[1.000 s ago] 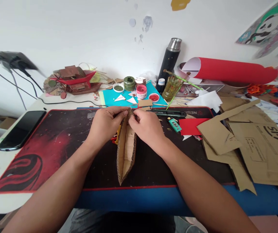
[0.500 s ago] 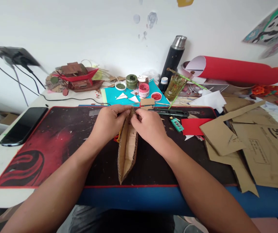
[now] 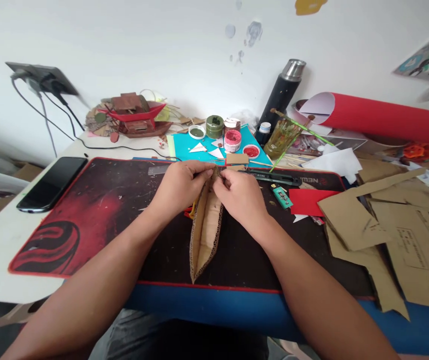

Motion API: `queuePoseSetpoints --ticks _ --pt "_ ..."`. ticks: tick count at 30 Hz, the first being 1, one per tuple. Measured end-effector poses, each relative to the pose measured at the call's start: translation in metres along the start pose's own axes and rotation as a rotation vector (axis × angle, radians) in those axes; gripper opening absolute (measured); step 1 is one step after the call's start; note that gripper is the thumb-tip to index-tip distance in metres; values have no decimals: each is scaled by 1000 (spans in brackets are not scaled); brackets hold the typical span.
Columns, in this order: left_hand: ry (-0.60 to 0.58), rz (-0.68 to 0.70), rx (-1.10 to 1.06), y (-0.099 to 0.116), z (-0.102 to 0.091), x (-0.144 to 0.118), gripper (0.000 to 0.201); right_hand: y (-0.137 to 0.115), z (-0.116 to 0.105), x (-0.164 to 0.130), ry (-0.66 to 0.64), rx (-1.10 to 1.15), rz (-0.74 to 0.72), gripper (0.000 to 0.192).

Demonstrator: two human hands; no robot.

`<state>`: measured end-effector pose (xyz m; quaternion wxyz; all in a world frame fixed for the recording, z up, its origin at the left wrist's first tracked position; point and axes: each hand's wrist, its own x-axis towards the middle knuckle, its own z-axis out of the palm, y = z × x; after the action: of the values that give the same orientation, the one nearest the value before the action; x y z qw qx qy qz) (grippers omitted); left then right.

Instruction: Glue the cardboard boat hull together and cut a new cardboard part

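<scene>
A narrow boat-shaped cardboard hull (image 3: 207, 232) points its near tip toward me over the dark desk mat (image 3: 169, 255). My left hand (image 3: 180, 185) pinches the hull's far end from the left. From the right, my right hand (image 3: 240, 192) grips that same end, its fingers curled over the wall. Both hands are closed, and the far tip is partly covered by the fingers. Something with yellow and red parts (image 3: 191, 210) lies behind the hull's left side, mostly hidden. Beyond my right hand rests a black utility knife (image 3: 274, 176).
Cardboard pieces (image 3: 405, 245) are heaped at the right beside a red paper piece (image 3: 312, 201). Paint jars (image 3: 214, 127) stand on blue paper at the back, near a brush jar (image 3: 278, 137) and a thermos (image 3: 282, 92). A phone (image 3: 51, 185) lies left; a model boat (image 3: 134, 115) sits behind.
The camera view has swung slightly left, so the scene sits farther right. Both hands keep their hold on the hull's far end, with little visible change in the hull.
</scene>
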<state>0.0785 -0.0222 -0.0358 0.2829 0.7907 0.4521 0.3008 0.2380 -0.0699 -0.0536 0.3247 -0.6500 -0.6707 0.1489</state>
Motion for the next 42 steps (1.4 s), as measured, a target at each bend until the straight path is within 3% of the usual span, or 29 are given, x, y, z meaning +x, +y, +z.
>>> queuePoseSetpoints --ticks 42 --pt "-32 -8 18 -1 4 0 32 1 1 0 -47 14 54 35"
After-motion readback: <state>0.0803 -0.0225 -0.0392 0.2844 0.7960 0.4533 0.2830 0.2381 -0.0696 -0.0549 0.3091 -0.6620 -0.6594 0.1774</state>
